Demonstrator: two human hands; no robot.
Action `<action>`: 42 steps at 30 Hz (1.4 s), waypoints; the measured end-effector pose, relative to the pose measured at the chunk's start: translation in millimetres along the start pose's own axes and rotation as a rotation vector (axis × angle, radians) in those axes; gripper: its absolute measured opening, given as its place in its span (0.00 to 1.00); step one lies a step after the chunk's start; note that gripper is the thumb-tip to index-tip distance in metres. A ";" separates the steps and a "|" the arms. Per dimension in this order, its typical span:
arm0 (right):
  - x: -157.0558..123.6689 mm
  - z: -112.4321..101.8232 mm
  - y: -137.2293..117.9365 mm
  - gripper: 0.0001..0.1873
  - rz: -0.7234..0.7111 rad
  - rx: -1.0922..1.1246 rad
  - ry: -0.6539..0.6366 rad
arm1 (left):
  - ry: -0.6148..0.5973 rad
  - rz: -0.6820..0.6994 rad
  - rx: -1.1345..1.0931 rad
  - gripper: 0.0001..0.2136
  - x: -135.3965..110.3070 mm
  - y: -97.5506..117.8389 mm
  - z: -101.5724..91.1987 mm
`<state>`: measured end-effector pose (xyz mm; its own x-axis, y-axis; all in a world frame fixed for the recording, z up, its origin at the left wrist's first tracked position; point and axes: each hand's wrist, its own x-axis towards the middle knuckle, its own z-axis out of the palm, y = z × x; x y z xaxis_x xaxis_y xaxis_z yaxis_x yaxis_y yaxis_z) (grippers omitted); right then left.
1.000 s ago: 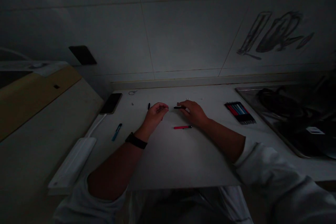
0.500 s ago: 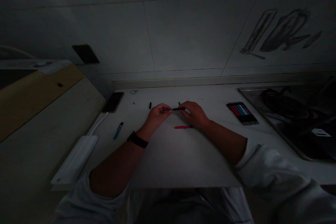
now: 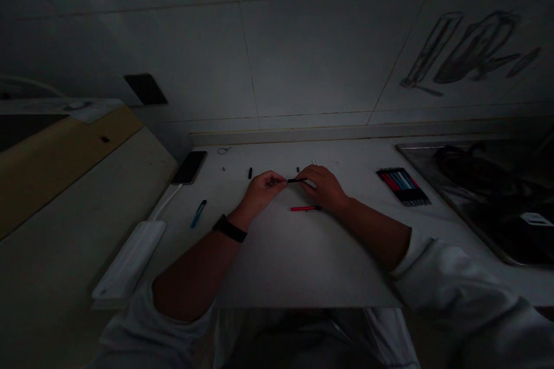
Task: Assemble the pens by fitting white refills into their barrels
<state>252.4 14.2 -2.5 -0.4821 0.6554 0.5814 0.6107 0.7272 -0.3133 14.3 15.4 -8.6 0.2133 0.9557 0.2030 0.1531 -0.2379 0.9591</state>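
The scene is dim. My left hand (image 3: 263, 189), with a dark band on its wrist, is curled and pinches one end of a black pen (image 3: 296, 180) over a white counter (image 3: 281, 248). My right hand (image 3: 324, 186) grips the pen's other end, fingers closed. A red pen (image 3: 303, 208) lies on the counter just below my right hand. A small black cap (image 3: 250, 173) lies left of my left hand. A blue pen (image 3: 198, 213) lies further left.
A pack of coloured pens (image 3: 403, 185) lies at the right. A dark phone (image 3: 190, 166) sits at the counter's back left, with a white cable and white block (image 3: 130, 258) along the left edge. A metal sink (image 3: 485, 196) holding dark items is at the far right. A tiled wall stands behind.
My left hand moved right and met the black pen held by my right hand; both now hold it. The camera shifted slightly.
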 end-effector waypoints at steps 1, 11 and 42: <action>0.2 -0.4 -0.6 0.12 0.000 0.000 0.003 | -0.001 0.000 0.002 0.07 -0.5 1.7 -0.1; 0.4 -3.5 -2.6 0.16 0.054 0.055 -0.037 | 0.011 0.025 0.063 0.06 -2.1 9.1 -1.9; 0.9 -1.9 1.9 0.07 -0.014 0.058 -0.033 | -0.005 0.050 0.136 0.06 -1.5 4.9 -3.4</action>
<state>254.3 15.8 -1.2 -0.5113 0.6509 0.5612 0.5666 0.7463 -0.3493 11.5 13.4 -3.6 0.2284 0.9414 0.2483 0.2714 -0.3065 0.9124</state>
